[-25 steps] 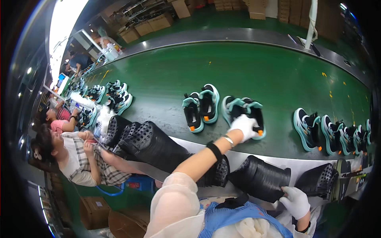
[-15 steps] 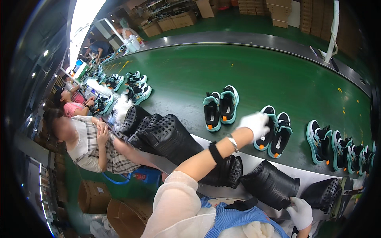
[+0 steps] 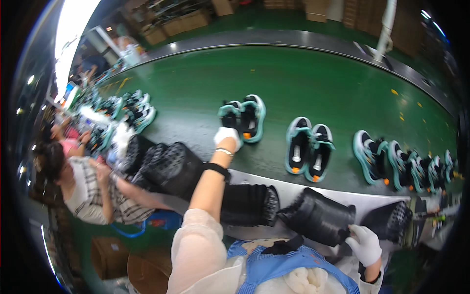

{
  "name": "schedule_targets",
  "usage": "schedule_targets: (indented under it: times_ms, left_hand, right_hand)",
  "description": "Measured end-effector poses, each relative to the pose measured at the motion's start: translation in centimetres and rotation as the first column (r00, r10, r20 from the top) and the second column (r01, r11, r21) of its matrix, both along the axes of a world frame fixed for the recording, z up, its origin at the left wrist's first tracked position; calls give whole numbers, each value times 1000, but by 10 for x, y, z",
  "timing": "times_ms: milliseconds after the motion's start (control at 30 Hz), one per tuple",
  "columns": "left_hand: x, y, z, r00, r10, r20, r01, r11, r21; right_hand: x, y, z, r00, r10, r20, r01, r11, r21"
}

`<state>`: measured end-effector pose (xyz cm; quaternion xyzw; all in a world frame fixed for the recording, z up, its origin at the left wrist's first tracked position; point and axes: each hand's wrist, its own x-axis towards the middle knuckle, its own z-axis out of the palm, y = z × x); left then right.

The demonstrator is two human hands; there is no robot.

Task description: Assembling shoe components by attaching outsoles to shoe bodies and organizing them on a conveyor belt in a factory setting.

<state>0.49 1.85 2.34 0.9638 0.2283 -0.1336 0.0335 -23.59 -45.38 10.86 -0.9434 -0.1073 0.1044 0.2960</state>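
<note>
My left hand, in a white glove, reaches over the heel of the left sneaker in a black and mint pair. Its fingers are hidden and slightly blurred. Alongside stands the pair's other sneaker, with an orange heel tab. Low at the right, my gloved right hand has thumb and fingers closed at the edge of a stack of nested black insoles. A second pair of sneakers rests on the green belt between the hands, farther in.
More black perforated insole stacks line the metal ledge. Several sneakers stand in a row at the right, others at the far left. A seated co-worker is at my left. Cardboard boxes stand on the floor.
My left hand has moved left, from the middle pair of sneakers to the pair left of it. My right hand stays at the black stack. The whole view has shifted.
</note>
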Motion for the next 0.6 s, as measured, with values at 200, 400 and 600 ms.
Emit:
schedule_targets:
  times_ms: [200, 400, 600]
  left_hand:
    - [-3, -2, 16, 999, -50, -16, 51, 992, 119]
    - [-7, -93, 69, 837, -456, 303, 453, 888, 85]
    - [-69, -154, 81, 634, -728, 260, 773, 596, -216]
  right_hand:
    - [-1, -7, 13, 1000, 12, 19, -11, 998, -62]
    - [-21, -40, 35, 978, -103, 183, 127, 984, -124]
    - [-47, -63, 82, 809, -280, 516, 398, 908, -131]
